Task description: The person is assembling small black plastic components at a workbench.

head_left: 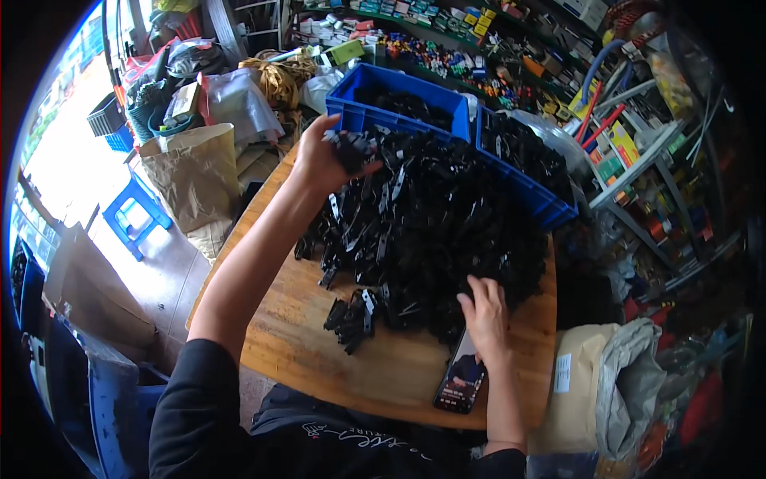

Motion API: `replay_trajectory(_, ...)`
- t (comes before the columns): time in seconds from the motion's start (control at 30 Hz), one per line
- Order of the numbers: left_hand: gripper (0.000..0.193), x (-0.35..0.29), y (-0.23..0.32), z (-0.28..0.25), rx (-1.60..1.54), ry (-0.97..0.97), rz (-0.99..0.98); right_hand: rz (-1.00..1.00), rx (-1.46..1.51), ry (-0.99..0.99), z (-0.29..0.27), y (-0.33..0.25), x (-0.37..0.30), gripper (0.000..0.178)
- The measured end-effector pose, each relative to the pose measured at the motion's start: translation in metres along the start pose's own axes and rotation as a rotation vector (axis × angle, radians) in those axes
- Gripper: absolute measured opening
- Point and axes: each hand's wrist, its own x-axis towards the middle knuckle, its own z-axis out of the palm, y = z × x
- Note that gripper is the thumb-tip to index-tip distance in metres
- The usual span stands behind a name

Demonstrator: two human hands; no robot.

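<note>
A large heap of small black parts (431,215), some with shiny metal strips, covers much of the wooden table (279,339). At the heap's far left edge, my left hand (317,160) is closed around a bunch of these black parts (351,150). My right hand (485,314) is at the heap's near right side, its fingers apart and slightly bent, with nothing seen in them. Partly under that hand and wrist lies a phone (461,379) with its screen lit. A small separate cluster of black parts (351,318) sits at the heap's near left.
Two blue crates (443,134) (550,209) holding black parts stand along the far side. A brown paper bag (191,172) and a blue stool (137,214) are on the left. Sacks (586,391) stand at the right, and crowded shelves (431,52) fill the back.
</note>
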Motion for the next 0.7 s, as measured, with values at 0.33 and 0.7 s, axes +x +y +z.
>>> replay_trajectory(0.33, 0.045, 0.108, -0.003, 0.051, 0.904, 0.028, 0.408, -0.095, -0.009, -0.022, 0.025, -0.032, 0.020, 0.031)
replay_trajectory(0.7, 0.056, 0.009, 0.070, -0.175, 1.422, -0.024, 0.391, -0.178, 0.159, -0.153, 0.021, -0.062, 0.018, 0.027)
